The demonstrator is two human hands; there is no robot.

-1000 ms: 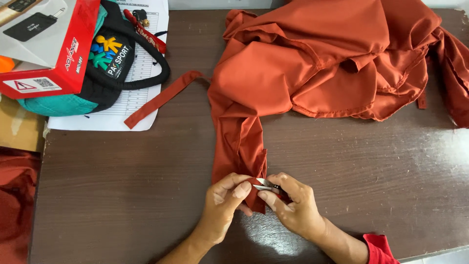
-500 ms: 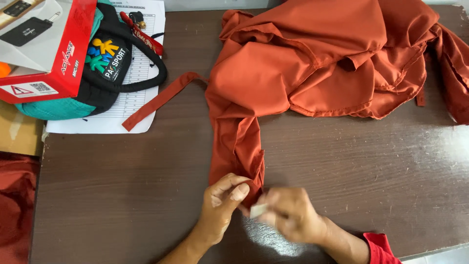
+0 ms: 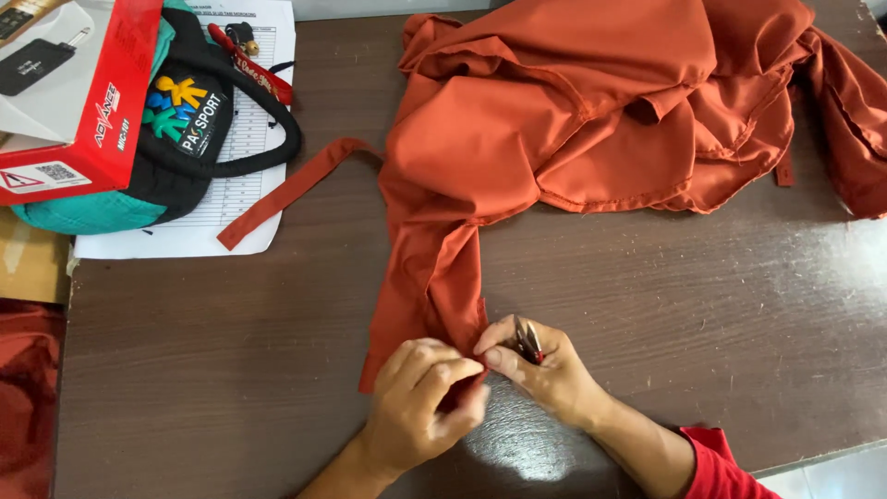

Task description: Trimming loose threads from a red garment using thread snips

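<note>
A rust-orange garment (image 3: pixel 591 120) lies bunched across the far half of a dark brown wooden table (image 3: pixel 702 314), with one sleeve-like part (image 3: pixel 434 277) hanging toward me. My left hand (image 3: pixel 420 402) pinches the lower end of that part between thumb and fingers. My right hand (image 3: pixel 545 370) meets it from the right and grips a small metal thread snipper (image 3: pixel 528 339), its blades against the cloth's edge. A loose orange strap (image 3: pixel 296 185) trails from the garment to the left.
At the far left stand a red and white cardboard box (image 3: pixel 83 102), a black and teal bag (image 3: pixel 194 120) and a printed paper sheet (image 3: pixel 240 148). More orange cloth (image 3: pixel 28 388) hangs off the table's left side. The near table edge runs at bottom right.
The view has shifted a little. My right hand moved from a blurred motion at the cloth's end to rest against it, the snipper now pointing up between its fingers.
</note>
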